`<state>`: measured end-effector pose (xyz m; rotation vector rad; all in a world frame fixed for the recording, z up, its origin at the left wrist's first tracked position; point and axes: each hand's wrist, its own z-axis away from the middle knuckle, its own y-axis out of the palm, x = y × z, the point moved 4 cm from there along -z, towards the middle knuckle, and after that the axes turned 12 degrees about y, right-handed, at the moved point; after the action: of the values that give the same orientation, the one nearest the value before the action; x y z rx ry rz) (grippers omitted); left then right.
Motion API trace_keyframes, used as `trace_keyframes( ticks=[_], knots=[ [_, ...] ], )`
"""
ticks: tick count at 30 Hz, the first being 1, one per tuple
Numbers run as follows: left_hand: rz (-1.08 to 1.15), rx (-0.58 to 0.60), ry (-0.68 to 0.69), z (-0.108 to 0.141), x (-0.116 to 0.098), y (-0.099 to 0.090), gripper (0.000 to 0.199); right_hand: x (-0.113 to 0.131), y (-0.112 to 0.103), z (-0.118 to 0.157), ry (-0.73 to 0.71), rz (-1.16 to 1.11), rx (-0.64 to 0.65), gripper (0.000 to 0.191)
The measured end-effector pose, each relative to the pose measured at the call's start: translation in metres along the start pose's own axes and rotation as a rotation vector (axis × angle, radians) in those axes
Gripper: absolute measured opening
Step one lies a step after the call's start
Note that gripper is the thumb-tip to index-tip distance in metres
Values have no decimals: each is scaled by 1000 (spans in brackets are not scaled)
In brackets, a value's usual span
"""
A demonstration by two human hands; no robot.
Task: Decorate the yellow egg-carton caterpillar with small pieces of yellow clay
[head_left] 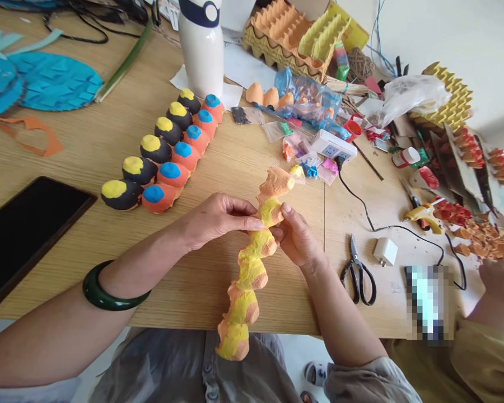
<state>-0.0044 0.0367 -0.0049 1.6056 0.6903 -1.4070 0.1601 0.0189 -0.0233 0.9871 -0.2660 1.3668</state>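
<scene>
An orange egg carton strip, partly coated in yellow clay, slants from above the table edge down toward my lap. My left hand grips its upper part from the left, with the thumb lying along a yellow cup. From the right, my right hand pinches the same cup, its thumb on the cup's edge. The topmost cup shows bare orange. Left of the strip, two finished-looking rows of cups stand on the table: black cups with yellow tops and orange cups with blue tops.
A dark tablet lies at left, near blue leaf-like cutouts. A white bottle stands behind the cups. Clay packets, a power strip, scissors and a charger lie to the right. A co-worker's arm rests at far right.
</scene>
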Motion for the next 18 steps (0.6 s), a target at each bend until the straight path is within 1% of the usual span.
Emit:
trace_keyframes(
  ticks=[5,7,9,12,14,18],
  knots=[
    [-121,-64,41,0,-1,-3,22,0,3,1,-22,-3,-18,48],
    [-124,-68,50,0,0,-4,22,1,2,1,-20,-20,-32,49],
    [-53,-16,40,-1,0,-3,22,2,0,0,-7,-32,-48,51],
    [62,100,30,-1,0,0,23,3,-2,-1,7,-20,-71,53],
    [75,119,27,-1,0,1,24,3,-1,-1,-8,-14,-73,54],
    [-24,25,34,-1,6,-1,26,0,4,0,-16,7,-47,55]
  ],
)
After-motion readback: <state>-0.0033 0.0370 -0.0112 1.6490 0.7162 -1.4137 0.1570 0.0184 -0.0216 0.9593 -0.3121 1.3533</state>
